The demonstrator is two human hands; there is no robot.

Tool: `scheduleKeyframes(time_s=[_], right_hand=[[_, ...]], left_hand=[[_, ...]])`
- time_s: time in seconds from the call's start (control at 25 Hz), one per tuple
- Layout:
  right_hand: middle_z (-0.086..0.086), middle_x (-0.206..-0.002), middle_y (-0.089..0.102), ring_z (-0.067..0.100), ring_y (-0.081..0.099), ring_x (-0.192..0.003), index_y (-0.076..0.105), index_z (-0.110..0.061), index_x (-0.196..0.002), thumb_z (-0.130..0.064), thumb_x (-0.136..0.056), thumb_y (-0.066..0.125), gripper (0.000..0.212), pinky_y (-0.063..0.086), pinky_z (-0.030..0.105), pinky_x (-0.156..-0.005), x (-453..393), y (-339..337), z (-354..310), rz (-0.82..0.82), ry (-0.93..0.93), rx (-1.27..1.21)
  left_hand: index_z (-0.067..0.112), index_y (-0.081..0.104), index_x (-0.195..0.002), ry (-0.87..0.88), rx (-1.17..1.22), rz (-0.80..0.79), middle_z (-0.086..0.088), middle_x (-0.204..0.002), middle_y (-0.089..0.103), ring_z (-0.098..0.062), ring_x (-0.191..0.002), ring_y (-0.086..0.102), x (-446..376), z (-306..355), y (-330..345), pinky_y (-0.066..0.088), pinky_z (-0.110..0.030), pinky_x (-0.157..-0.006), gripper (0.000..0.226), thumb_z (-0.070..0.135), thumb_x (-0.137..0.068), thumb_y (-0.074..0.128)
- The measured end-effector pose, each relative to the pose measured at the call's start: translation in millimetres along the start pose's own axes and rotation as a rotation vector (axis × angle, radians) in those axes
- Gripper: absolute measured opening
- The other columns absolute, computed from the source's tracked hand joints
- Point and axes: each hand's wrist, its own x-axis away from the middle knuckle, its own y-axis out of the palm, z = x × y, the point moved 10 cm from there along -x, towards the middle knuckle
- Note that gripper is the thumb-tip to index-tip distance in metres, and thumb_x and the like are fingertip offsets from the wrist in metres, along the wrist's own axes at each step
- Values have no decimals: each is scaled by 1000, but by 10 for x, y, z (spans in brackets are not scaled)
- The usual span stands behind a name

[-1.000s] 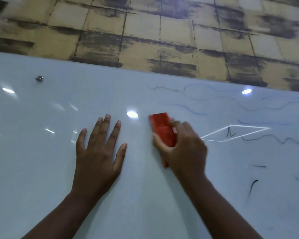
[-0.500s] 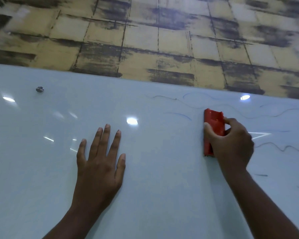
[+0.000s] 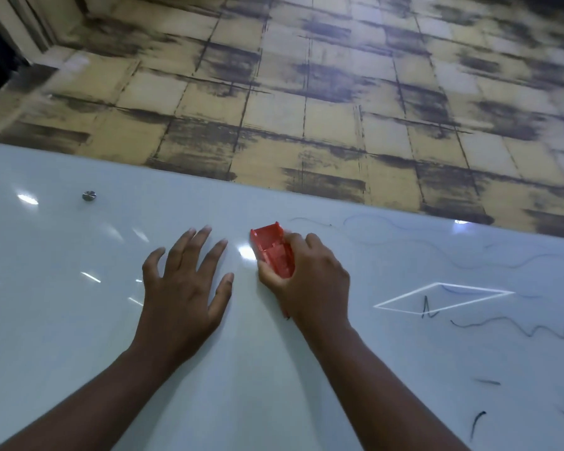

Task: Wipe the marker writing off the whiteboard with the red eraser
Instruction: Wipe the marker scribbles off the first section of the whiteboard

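The white whiteboard [image 3: 79, 320] fills the lower half of the view. My right hand [image 3: 310, 281] grips the red eraser [image 3: 272, 249] and holds it against the board near the middle. My left hand [image 3: 183, 288] rests on the board just left of the eraser, fingers spread. Dark and blue marker squiggles [image 3: 508, 327] cover the board's right side, with a thin line [image 3: 310, 221] just right of the eraser's top. The board around and below both hands shows no marks.
A metal mounting stud [image 3: 89, 195] sits near the board's upper left. Beyond the board's top edge is a yellow, dark-streaked tiled surface [image 3: 306, 109]. A bright diamond-shaped light reflection [image 3: 443, 297] lies on the board at right.
My right hand swept the eraser to the right and has come back left, close to my left hand. A blue stroke near the middle is gone. The view has tilted up.
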Motion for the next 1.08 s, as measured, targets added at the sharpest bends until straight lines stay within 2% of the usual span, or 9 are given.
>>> scheduleKeyframes(time_s=[0.12,0.28,0.4,0.56,0.64,0.8,0.92,1.08], right_hand=[[-2,-103,64,21,65,-92,60,-33,-136,-63,-84,68,61,57,37,-76,-201,-175,490,43,137,18],[5,-105,71,26,67,-87,66,-23,-127,-60,-83,76,58,49,33,-73,-193,-574,1172,221,337,24],[10,-114,71,31,69,-95,64,-15,-129,-56,-83,79,64,46,33,-76,-151,-589,1253,289,429,25],[11,-113,69,30,66,-96,63,-14,-125,-52,-83,79,58,45,33,-77,-208,-413,1099,342,537,-73],[8,-109,66,28,65,-95,64,-17,-124,-51,-83,76,55,45,33,-77,-341,-214,757,309,486,-100],[2,-111,65,19,63,-97,61,-21,-136,-57,-86,72,62,55,32,-80,-417,251,-320,153,151,-110],[-1,-117,66,16,64,-101,59,-25,-142,-63,-85,71,70,58,32,-82,-403,279,-398,93,92,-122],[-1,-105,64,17,63,-91,58,-29,-143,-64,-85,68,69,58,38,-75,-412,139,-89,9,-6,-39]], left_hand=[[14,55,-154,-23,2,0,-15,-163,46,-34,-151,45,-48,-28,119,31,-62,-116,60,43,-104,36],[19,49,-159,-62,-5,-13,-11,-166,42,-29,-154,41,-5,-44,177,27,-60,-121,61,46,-106,33],[20,48,-159,-58,-20,-19,-11,-167,42,-29,-154,40,-16,-44,185,28,-60,-122,61,47,-107,32],[18,48,-159,-67,-22,-12,-12,-167,41,-30,-154,41,8,-29,190,28,-61,-122,63,49,-107,30],[18,48,-159,-58,-16,-8,-12,-168,41,-31,-155,40,-5,-16,191,29,-61,-122,63,49,-108,29],[19,46,-161,-63,-5,-12,-11,-169,39,-31,-157,37,9,-59,200,27,-62,-124,63,50,-108,28],[18,45,-161,-44,8,-37,-13,-169,39,-33,-156,37,17,-52,213,28,-63,-124,66,52,-108,28],[16,43,-162,-24,-2,-62,-13,-171,35,-33,-158,35,68,-45,197,27,-61,-124,68,53,-107,29]])
